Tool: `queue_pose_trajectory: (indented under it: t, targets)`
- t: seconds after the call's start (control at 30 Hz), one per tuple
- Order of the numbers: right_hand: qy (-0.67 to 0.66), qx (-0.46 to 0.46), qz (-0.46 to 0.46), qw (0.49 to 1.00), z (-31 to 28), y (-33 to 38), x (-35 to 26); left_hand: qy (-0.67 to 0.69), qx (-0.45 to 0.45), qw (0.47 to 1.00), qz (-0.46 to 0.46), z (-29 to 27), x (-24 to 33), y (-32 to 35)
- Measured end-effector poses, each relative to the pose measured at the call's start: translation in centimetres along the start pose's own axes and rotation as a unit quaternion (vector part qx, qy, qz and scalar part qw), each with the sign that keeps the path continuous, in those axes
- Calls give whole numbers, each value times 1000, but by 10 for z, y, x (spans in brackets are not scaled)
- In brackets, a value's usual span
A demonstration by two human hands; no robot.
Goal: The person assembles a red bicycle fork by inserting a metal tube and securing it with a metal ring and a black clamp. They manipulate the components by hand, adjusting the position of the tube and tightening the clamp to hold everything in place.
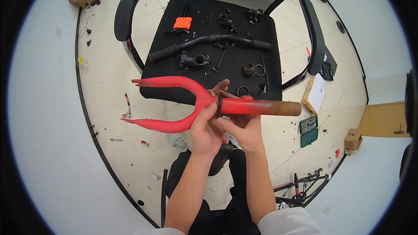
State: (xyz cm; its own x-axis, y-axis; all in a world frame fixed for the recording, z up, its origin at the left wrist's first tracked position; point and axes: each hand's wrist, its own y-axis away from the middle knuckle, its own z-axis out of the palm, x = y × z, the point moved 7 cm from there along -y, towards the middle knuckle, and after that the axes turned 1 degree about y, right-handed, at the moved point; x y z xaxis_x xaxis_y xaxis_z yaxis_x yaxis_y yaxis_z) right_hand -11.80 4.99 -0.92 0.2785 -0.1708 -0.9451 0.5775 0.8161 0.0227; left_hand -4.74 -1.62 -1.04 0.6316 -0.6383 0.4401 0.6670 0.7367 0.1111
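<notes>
At frame centre I have both hands on a red fork (183, 104): my left hand (205, 127) is closed around its crown, thumb by a dark ring (220, 103) on the tube, and my right hand (244, 127) is closed under the rusty steerer (278, 108), which points right. The fork blades point left. Above it, a black chair (235, 67) seat carries a handlebar (209, 42), a stem (193, 60), an orange tag (183, 22), springs and bolts.

Black office chair (130, 13), cream floor (113, 82)
</notes>
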Motion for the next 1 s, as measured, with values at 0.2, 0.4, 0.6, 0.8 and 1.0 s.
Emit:
queue_pose_trajectory:
  t: [0.2, 0.4, 0.6, 0.8, 1.0]
  targets:
    - [58, -17, -4, 998, 3, -1, -9, 29, 31, 999, -7, -3, -2, 2]
    - [159, -14, 0, 987, 3, 1, -19, 94, 23, 995, -34, -3, -4, 2]
    - [229, 75, -26, 970, -67, -6, -40, 72, 54, 996, 26, -20, 15, 0]
    - [473, 205, -54, 855, -123, -70, -49, 57, 28, 997, 50, -27, 24, -8]
    - [679, 99, 7, 727, -108, -123, -23, 34, 65, 996, 52, -32, 26, -11]
